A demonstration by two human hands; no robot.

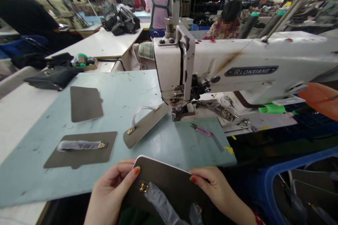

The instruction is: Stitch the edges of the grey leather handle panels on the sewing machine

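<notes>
Between my two hands I hold a dark grey-brown bag panel (169, 179) with a pale edge, tilted up at the table's front. My left hand (114, 186) pinches its upper left corner, thumb on the face. My right hand (215, 186) pinches its upper right side. A plastic-wrapped handle (161, 202) with a gold fitting hangs on the panel; its lower part is cut off by the frame. Beyond my hands, a panel with a handle (148, 124) rests with one end by the sewing machine's needle area. Another panel with a wrapped handle (81, 156) lies at left, below a plain panel (86, 103).
The white sewing machine (211, 59) stands at the right of the blue-green tabletop (111, 109). Pink-handled thread snips (202, 130) lie near it. A blue bin (268, 186) with similar panels is at lower right. A black bag (54, 77) sits at far left. Several people work behind.
</notes>
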